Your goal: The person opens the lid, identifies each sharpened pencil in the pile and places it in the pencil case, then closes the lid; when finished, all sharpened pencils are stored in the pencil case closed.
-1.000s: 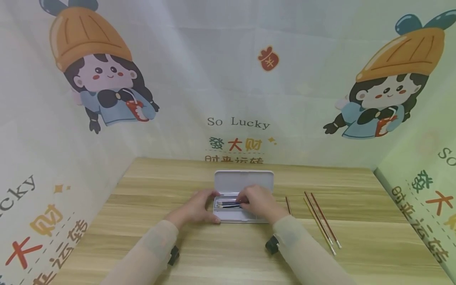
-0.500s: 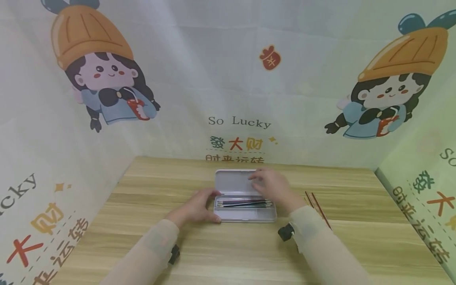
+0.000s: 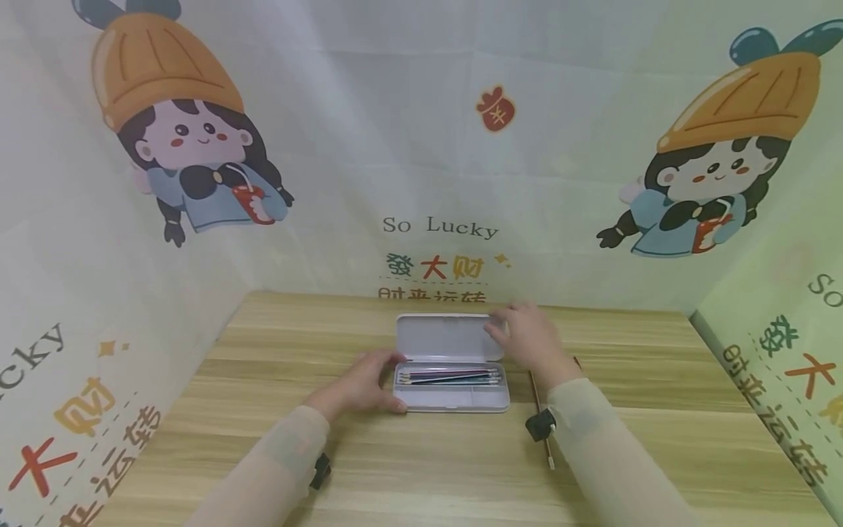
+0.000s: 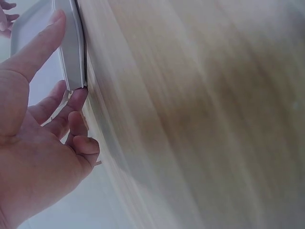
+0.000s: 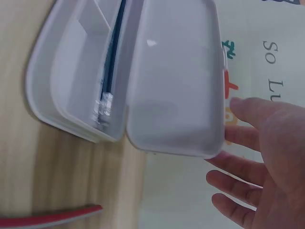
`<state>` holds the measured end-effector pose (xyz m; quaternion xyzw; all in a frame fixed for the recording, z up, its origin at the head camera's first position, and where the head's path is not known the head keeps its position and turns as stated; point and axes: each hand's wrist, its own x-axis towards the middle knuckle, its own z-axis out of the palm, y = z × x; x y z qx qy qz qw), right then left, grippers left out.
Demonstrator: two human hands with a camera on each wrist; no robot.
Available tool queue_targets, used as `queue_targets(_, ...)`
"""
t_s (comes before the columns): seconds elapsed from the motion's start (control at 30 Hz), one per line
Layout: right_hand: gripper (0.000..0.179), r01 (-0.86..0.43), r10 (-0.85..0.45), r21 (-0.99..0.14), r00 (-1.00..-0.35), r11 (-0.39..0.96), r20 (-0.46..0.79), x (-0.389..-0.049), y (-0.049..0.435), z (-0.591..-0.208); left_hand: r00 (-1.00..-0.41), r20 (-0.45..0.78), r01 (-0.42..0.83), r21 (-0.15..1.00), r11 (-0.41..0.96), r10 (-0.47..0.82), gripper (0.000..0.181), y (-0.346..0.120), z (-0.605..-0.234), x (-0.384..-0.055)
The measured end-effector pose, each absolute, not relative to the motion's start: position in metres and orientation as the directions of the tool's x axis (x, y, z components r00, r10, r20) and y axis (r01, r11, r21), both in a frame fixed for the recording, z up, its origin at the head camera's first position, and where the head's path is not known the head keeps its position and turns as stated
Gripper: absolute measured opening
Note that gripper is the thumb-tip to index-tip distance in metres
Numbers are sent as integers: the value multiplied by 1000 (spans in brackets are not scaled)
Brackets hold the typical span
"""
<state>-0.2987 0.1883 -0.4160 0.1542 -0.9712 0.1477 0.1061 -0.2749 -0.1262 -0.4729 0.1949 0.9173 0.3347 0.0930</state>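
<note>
A white pencil case [image 3: 435,399] stands on the table with its lid [image 3: 441,338] raised at the back. Several dark pencils [image 3: 451,377] lie side by side in its rear compartment, and the front one shows a bare floor. My left hand [image 3: 362,382] holds the case by its left end, thumb at the front corner and fingers round the back. At the lid's upper right corner is my right hand [image 3: 530,338]. In the right wrist view, its thumb and fingertips are right at the lid's edge, the fingers loosely extended.
A brown pencil [image 3: 550,459] with a pale tip lies right of the case, partly behind the right wrist camera [image 3: 541,424]. The right forearm covers most of another reddish pencil [image 3: 577,361]. A printed cloth [image 3: 560,249] hangs behind the wooden table [image 3: 296,322].
My right hand has left the pencils inside the case and moved up and right to the lid's corner. The left hand has stayed on the case's left end.
</note>
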Motion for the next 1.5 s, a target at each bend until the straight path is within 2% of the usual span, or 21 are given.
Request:
queue_targets(0.23,43,-339,-265,-290,-927,895,266,-289,189,-424,-910,4,326,625,710,415,86,-128,-476,-271)
queue_targets(0.4,43,-357,-271,-322,-920,877,282,-277,190,-422,-928,17,282,688,669,373,89,-127,-478,-270)
queue_targets(0.5,43,-370,-276,-335,-914,867,296,-271,191,-421,-937,23,259,715,649,348,101,-126,-478,-271)
queue_targets(0.67,38,-363,-252,-380,-917,851,309,-260,194,-420,-944,21,242,725,644,330,134,-123,-476,-271)
queue_targets(0.77,33,-334,-215,-424,-928,842,305,-255,197,-422,-939,32,259,719,644,342,141,-123,-475,-271)
queue_targets(0.97,31,-224,-129,-533,-969,816,211,-248,200,-423,-932,22,280,677,680,361,126,-125,-472,-270)
queue_targets(1.07,31,-198,-130,-570,-979,797,158,-246,204,-422,-927,13,286,669,686,374,112,-128,-472,-269)
queue_targets(1.27,23,-266,-252,-573,-962,775,106,-245,216,-428,-912,9,311,663,680,409,84,-133,-467,-267)
queue_targets(1.5,36,-366,-417,-610,-907,702,64,-244,224,-447,-882,-27,337,662,669,471,72,-141,-463,-267)
